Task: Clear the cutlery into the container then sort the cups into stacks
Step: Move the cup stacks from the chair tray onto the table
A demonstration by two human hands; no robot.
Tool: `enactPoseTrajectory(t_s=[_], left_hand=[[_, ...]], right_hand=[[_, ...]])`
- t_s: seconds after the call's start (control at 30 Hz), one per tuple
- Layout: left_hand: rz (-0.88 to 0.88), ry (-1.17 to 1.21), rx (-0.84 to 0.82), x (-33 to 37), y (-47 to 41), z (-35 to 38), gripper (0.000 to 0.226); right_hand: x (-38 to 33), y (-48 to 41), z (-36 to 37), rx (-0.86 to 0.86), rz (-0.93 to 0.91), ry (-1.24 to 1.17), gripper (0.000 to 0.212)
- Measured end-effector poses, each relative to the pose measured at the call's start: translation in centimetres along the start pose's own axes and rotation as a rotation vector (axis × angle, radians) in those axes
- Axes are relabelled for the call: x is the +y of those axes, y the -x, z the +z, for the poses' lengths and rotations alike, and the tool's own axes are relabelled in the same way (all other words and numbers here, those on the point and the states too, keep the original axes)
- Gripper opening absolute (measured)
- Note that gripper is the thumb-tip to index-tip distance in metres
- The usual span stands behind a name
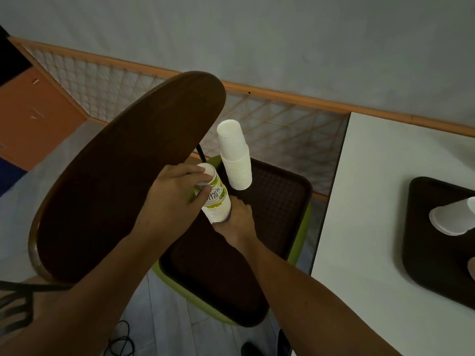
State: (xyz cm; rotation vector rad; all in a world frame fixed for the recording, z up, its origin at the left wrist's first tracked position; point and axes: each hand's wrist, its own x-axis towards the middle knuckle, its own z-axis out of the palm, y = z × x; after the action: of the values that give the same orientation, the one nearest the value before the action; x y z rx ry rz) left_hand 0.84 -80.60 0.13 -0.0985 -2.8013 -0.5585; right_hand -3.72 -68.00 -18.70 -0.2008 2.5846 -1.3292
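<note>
One printed stack (218, 204) under left hand (177, 194).

Bare forearms reaching forward, left hand (177, 194) curled over the cup stack (219, 202) top, right hand (237, 222) gripping its base
</note>
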Motion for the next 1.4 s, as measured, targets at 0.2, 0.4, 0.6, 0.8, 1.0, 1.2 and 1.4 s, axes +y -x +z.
enactPoseTrajectory(t_s=[0.2,0.4,0.6,0.8,1.0,1.2,1.4], left_hand=[[0.067,0.016,0.056,3.7,-1.3,-1.2,0.027],[0.179,0.03,0.136,10.2,-5.3,-1.3,0.023],[0.241,0.162,0.19,19.6,-10.0,-0.1,0.018],[0.222,0.409,0.133,29.5,-15.2,2.9,0.022],[0.215,0.546,-0.006,39.0,-20.7,7.9,0.021],[0.16,0.741,-0.215,45.5,-25.7,15.2,0.029],[0.156,0.811,-0.414,48.8,-28.4,22.7,0.062]], right_hand=[[-0.4,1.1,-3.9,0.01,0.007,-0.169,0.077],[-0.5,1.3,-11.6,0.125,-0.013,-0.176,0.075],[1.5,0.9,-21.8,0.237,0.004,-0.178,0.082],[5.5,0.5,-34.2,0.308,0.053,-0.09,0.081],[11.5,-0.8,-45.7,0.299,0.139,-0.013,0.084],[18.6,-1.7,-54.7,0.237,0.209,-0.009,0.08],[25.9,-3.4,-57.5,0.18,0.31,0.003,0.085]])
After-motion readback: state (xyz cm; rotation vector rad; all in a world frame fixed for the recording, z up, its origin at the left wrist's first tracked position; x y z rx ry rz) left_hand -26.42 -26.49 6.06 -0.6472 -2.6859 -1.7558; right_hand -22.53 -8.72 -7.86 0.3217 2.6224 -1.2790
